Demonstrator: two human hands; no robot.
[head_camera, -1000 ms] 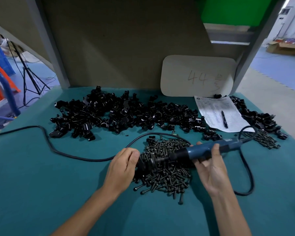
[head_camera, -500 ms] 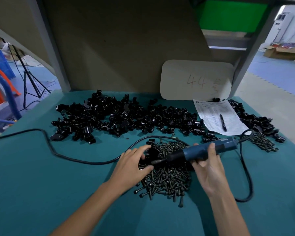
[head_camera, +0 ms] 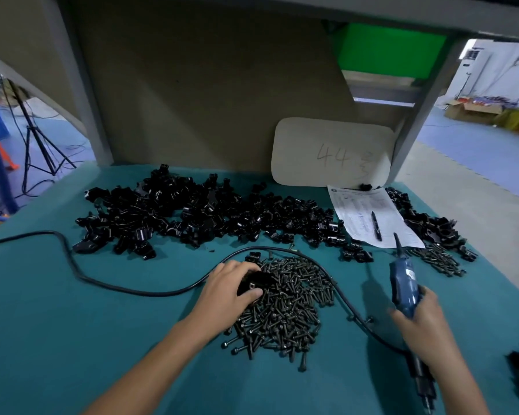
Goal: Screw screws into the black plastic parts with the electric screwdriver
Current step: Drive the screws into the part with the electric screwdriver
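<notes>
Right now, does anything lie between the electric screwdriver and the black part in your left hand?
Yes. The screw pile spreads between the black part gripped by the left hand and the electric screwdriver in the right hand, and the black cable curves along the pile's right edge. Both lie low.

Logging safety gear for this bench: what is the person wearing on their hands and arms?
Nothing that shows: left hand and right hand ungloved, left forearm and right forearm bare, no sleeves, watch or bands in view. The right hand is blurred, so rings cannot be ruled out.
</notes>
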